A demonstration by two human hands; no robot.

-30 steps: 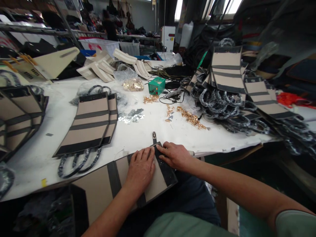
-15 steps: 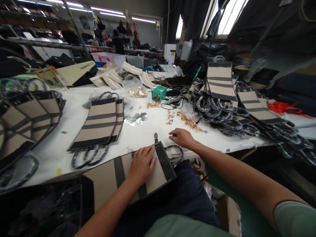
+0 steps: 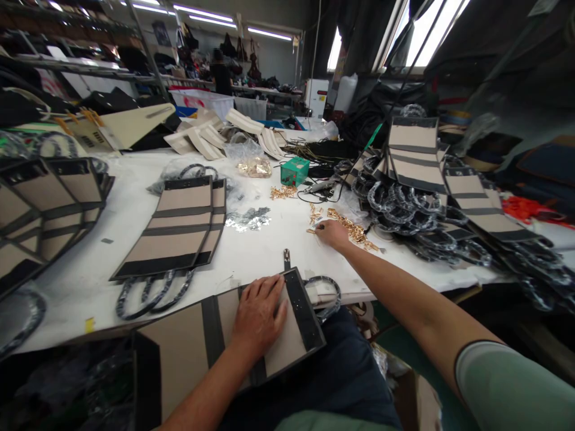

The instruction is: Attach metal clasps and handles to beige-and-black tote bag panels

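My left hand (image 3: 259, 311) lies flat, fingers stretched, on a beige bag panel (image 3: 177, 344) with dark bands and black ends. This panel slants across my lap and the table edge. From its top edge sticks out a small dark tab (image 3: 286, 258) with a metal fitting. A plastic-wrapped handle loop (image 3: 330, 296) shows at its right end. Over the table, my right hand (image 3: 333, 233) has its fingers pinched at a small gold metal piece (image 3: 311, 231), beside a scattered pile of gold hardware (image 3: 353, 227). The fingertips are partly hidden.
Two overlapping bag panels (image 3: 175, 224) lie left of centre, near silvery metal pieces (image 3: 249, 219). A green box (image 3: 294, 172) with a corded tool (image 3: 320, 186) stands behind. Stacked panels with wrapped handles (image 3: 411, 152) rise at right; more panels (image 3: 49, 203) lie far left.
My right hand has reached forward from near the panel to the gold pieces, and its fingers have closed there. My left hand stays on the panel. The view has shifted slightly.
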